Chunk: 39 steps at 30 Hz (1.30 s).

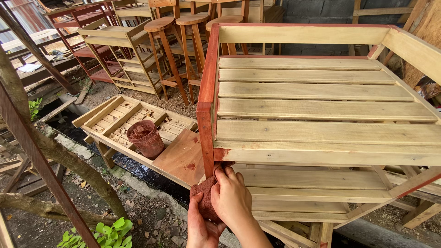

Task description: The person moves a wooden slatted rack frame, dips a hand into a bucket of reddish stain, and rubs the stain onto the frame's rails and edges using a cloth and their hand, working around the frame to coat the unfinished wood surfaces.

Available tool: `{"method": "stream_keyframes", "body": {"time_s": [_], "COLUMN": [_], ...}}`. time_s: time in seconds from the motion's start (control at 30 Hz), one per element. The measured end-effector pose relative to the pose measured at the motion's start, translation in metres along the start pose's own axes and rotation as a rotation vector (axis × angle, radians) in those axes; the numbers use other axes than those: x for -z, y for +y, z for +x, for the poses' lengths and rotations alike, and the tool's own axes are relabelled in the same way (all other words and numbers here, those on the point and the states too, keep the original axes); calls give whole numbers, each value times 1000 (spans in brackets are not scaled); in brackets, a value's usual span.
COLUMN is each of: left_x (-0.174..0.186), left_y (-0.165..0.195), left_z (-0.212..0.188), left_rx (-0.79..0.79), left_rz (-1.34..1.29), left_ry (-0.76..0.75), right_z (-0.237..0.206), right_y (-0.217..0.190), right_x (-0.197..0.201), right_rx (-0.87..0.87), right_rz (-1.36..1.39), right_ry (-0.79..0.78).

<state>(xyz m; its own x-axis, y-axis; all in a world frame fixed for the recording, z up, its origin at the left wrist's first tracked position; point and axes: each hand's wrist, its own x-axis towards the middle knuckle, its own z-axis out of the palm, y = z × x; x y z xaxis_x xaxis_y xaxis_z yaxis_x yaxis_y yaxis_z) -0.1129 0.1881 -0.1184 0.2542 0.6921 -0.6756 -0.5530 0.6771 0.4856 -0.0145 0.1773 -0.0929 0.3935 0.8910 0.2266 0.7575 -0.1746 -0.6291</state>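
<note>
Hands (232, 197) are both squeezing a red rag (205, 195) on the rack's (321, 110) post — the frame is getting red, slats still bare.

This is an outdoor woodworking yard where furniture is built and stained. Unfinished slatted pieces fill the frame: a bench (321, 110) at centre right with bare pale slats and a red-stained frame, stools (183, 41) and a shelf unit (124, 50) at the top left, and a slatted panel (128, 121) lying at left centre. A stain-smeared pot (146, 138) stands on that panel. Bare earth, a tree trunk (59, 156) and weeds (110, 232) at the lower left, with a block wall (317, 11) at the top, show the work goes on in the open.
</note>
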Motion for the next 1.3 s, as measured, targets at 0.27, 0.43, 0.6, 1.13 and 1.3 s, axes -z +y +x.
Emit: {"method": "stream_keyframes", "body": {"time_s": [0.27,0.43,0.6,1.13,1.3], "left_x": [24,40,52,72,74], "left_y": [-11,-20,-30,-43,-42], "left_z": [26,48,66,86,77], "left_rx": [11,3,-8,116,93], "left_rz": [33,11,-7,93,215], "left_ry": [84,90,123,115,95], "right_z": [-7,-13,-21,-12,-16], "right_y": [25,35,47,42,42], "right_x": [-42,-59,-72,-65,-56], "right_rx": [-62,-55,-59,-330,-313], "right_rz": [58,81,94,7,50], "right_ry": [-42,-29,-41,-322,-290]}}
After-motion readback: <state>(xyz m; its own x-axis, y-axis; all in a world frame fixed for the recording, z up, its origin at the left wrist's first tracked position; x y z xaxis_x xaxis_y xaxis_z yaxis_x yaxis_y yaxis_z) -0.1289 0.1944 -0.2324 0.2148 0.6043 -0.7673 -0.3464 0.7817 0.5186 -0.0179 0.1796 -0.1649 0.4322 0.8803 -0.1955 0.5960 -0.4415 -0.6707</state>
